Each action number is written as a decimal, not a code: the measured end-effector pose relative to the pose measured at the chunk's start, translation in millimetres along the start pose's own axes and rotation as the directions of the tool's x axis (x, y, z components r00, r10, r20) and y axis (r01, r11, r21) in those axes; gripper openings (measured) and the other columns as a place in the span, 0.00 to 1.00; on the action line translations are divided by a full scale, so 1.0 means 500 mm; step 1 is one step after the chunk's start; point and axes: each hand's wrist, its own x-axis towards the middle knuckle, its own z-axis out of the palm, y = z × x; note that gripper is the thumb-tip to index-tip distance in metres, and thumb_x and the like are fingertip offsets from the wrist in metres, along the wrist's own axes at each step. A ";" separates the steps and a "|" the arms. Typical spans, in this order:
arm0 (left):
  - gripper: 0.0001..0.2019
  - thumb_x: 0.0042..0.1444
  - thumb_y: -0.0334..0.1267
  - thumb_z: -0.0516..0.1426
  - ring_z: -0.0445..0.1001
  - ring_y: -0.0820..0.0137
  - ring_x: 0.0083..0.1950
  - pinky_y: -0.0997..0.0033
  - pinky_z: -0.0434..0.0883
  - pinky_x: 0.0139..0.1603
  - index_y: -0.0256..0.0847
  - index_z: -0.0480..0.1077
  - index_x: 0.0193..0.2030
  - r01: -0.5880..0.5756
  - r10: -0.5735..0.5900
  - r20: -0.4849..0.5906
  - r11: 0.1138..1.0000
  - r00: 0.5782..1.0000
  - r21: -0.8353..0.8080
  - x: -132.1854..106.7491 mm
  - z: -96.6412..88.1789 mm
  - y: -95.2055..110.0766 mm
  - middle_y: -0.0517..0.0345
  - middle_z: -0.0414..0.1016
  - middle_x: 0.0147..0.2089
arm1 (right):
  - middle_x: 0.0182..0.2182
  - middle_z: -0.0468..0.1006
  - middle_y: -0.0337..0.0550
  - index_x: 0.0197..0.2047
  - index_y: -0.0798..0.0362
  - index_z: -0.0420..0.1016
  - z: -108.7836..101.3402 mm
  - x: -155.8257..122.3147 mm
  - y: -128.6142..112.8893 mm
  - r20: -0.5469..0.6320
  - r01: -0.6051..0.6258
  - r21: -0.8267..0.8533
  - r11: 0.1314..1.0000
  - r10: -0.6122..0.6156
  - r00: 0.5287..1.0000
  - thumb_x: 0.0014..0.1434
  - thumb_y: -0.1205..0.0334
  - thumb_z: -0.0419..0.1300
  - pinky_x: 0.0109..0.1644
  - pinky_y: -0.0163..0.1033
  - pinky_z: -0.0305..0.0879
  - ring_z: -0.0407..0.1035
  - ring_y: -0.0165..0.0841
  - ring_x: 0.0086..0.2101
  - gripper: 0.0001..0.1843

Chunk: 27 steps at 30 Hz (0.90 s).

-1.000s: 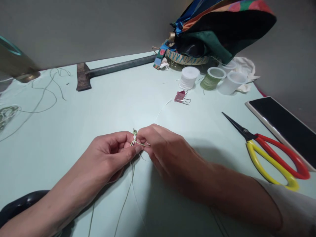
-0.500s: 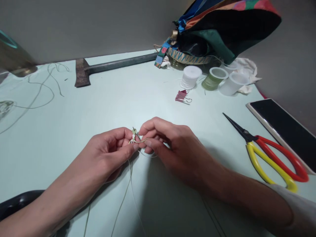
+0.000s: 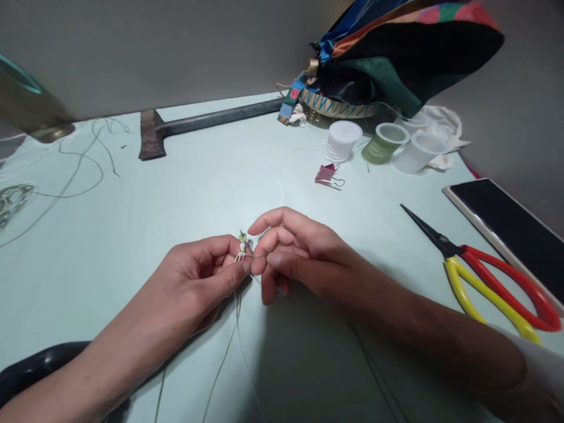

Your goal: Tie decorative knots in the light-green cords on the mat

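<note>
My left hand [image 3: 205, 273] pinches a small knotted piece of green and white cord [image 3: 242, 244] between thumb and forefinger, its top standing clear of the fingertips. Just to the right, my right hand [image 3: 304, 252] grips a thin green cord [image 3: 261, 255] between thumb and a finger, with the forefinger raised. That strand runs from the knotted piece to the right fingertips. Loose green and white strands [image 3: 238, 320] hang from under my left hand towards the near edge of the view. Part of the knotted piece is hidden behind the left fingers.
Scissors [image 3: 453, 249] with red and yellow handles lie at right beside a phone [image 3: 506, 235]. Behind stand a white spool [image 3: 341, 143], a green spool [image 3: 381, 147] and a binder clip [image 3: 328, 174]. A hatchet [image 3: 152, 136], a colourful bag [image 3: 352, 88] and loose cord [image 3: 99, 170] lie farther back.
My right hand's fingers have spread somewhat, with the lower ones reaching further down, while the thumb still pinches the cord. The view has shifted slightly.
</note>
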 end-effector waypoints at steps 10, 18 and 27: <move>0.11 0.59 0.49 0.62 0.65 0.73 0.23 0.78 0.62 0.19 0.49 0.72 0.44 -0.206 0.285 -0.295 0.940 0.912 0.271 -0.033 0.025 -0.018 0.64 0.75 0.32 | 0.34 0.78 0.30 0.48 0.50 0.68 0.000 0.002 0.020 -0.015 0.008 0.041 0.999 -0.007 1.000 0.62 0.73 0.54 0.35 0.35 0.64 0.75 0.25 0.29 0.13; 0.08 0.67 0.39 0.62 0.76 0.72 0.35 0.76 0.69 0.33 0.60 0.81 0.44 -0.396 0.622 -0.285 0.723 0.729 0.565 -0.061 0.015 -0.043 0.67 0.77 0.36 | 0.36 0.80 0.34 0.47 0.49 0.69 0.009 -0.001 0.025 -0.067 0.052 -0.072 0.996 -0.057 0.996 0.63 0.72 0.54 0.34 0.37 0.66 0.77 0.29 0.30 0.12; 0.06 0.65 0.39 0.63 0.74 0.74 0.27 0.79 0.67 0.24 0.55 0.83 0.40 -0.384 0.638 -0.297 0.705 0.710 0.596 -0.072 0.016 -0.052 0.67 0.83 0.34 | 0.41 0.83 0.40 0.49 0.50 0.68 0.016 -0.010 0.027 -0.072 0.131 -0.213 0.968 -0.149 0.986 0.67 0.71 0.51 0.34 0.37 0.68 0.76 0.30 0.32 0.12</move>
